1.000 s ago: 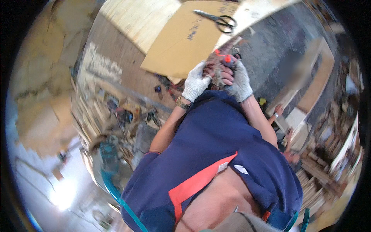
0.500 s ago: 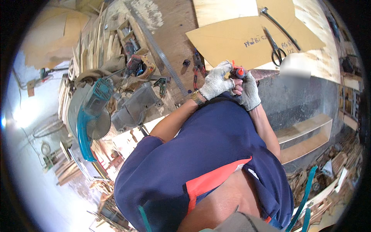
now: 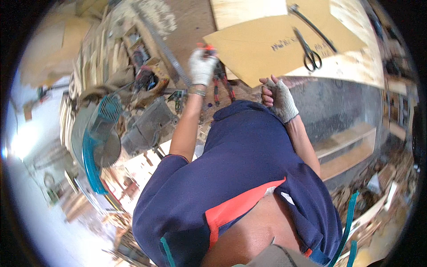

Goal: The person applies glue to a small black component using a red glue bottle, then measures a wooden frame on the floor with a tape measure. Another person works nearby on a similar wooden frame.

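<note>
My left hand (image 3: 203,67), in a white knit glove, reaches out over the workbench on the left. Its fingers close on a small orange-and-dark object (image 3: 206,48), blurred and too small to name. Just beside that hand lies a tool with two red-and-black handles (image 3: 218,89). My right hand (image 3: 281,99), gloved with bare fingertips, hovers at the bench's near edge with its fingers curled in. Whatever it may hold is hidden. Nearest to it is a brown cardboard sheet (image 3: 249,49) with handwriting, on which black-handled scissors (image 3: 307,52) lie.
A long dark hammer-like tool (image 3: 313,27) rests on the sheet. Left of my arm stands a teal circular saw (image 3: 91,151) with an exposed blade. A metal ruler (image 3: 162,44) and a wooden toolbox (image 3: 133,40) lie farther back. Scrap wood (image 3: 369,209) piles up at lower right.
My hands were together around the orange-and-dark object. The left has moved away to the far left with it, while the right stays near its place. The view has shifted slightly.
</note>
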Demonstrator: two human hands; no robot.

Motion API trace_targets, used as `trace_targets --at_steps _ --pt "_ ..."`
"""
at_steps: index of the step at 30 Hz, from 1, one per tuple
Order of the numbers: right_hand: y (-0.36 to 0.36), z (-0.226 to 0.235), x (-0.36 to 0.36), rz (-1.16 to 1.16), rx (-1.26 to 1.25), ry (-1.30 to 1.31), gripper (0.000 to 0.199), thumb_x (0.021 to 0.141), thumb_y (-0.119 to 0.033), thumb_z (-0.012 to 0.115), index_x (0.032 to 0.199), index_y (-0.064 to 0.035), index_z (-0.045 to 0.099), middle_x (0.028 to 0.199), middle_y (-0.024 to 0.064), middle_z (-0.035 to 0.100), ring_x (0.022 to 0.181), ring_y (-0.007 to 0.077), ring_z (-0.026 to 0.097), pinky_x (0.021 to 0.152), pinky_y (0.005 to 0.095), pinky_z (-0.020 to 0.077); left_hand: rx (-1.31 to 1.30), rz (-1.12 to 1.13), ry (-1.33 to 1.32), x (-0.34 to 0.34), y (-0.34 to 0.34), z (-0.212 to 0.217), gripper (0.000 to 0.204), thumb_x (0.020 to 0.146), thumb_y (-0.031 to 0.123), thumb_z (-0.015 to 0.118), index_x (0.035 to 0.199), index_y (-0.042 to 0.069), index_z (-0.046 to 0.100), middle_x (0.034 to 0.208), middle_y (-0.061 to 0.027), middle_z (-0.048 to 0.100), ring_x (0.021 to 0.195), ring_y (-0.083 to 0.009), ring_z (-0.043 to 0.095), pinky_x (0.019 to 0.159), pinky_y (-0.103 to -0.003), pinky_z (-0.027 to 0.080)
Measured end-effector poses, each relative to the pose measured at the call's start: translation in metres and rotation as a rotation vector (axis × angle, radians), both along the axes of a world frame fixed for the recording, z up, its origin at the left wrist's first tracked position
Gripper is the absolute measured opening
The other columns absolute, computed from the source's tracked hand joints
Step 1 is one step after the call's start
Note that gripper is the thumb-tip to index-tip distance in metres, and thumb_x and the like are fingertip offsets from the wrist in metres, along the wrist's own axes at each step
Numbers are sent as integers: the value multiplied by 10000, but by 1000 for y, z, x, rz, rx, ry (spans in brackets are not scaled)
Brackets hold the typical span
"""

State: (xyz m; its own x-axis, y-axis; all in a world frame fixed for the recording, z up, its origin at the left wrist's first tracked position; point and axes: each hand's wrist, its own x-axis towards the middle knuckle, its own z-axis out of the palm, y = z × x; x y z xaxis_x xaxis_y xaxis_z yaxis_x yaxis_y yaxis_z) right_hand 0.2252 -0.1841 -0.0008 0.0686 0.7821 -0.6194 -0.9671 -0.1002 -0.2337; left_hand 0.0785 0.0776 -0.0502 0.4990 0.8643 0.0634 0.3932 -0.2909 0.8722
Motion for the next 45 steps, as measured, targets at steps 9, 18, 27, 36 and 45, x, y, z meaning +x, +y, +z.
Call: trace_targets --at_steps 9,18,27,36,45 --pt "-96 -22 -13 -422 -148 66 407 1020 -469 566 1166 -89 557 670 -29 416 506 106 388 421 259 310 20 197 -134 -64 107 -132 345 745 69 884 1019 -16 693 969 -57 704 875 -191 631 860 -337 522" --pt "-160 -14 -54 -640 -167 76 373 1041 -463 530 1140 -104 552 698 -45 396 532 87 363 438 251 313 -133 42 -149 -59 94 -106 352 786 11 831 1102 -23 679 1021 -73 711 900 -199 632 880 -360 511" --pt "-234 -14 -93 -838 -44 66 402 1027 -453 560 1167 -77 539 697 -38 392 540 84 382 443 249 318 106 244 245 -83 40 -38 404 893 131 724 1226 -77 629 1152 -197 685 983 -277 635 911 -410 512" --pt "-346 -121 -190 -1205 -230 89 477 1016 -447 593 1236 -31 518 691 -24 385 550 105 374 473 260 311 310 -432 206 -84 -180 -37 154 924 143 663 896 0 613 814 -68 575 766 -187 509 743 -348 457" --pt "-408 -309 -478 -1321 -1044 286 374 910 -448 655 871 -78 613 603 28 508 420 172 475 391 352 368 167 -777 338 -60 -272 -53 225 985 196 652 925 -19 680 691 1 532 640 -83 432 589 -282 384"
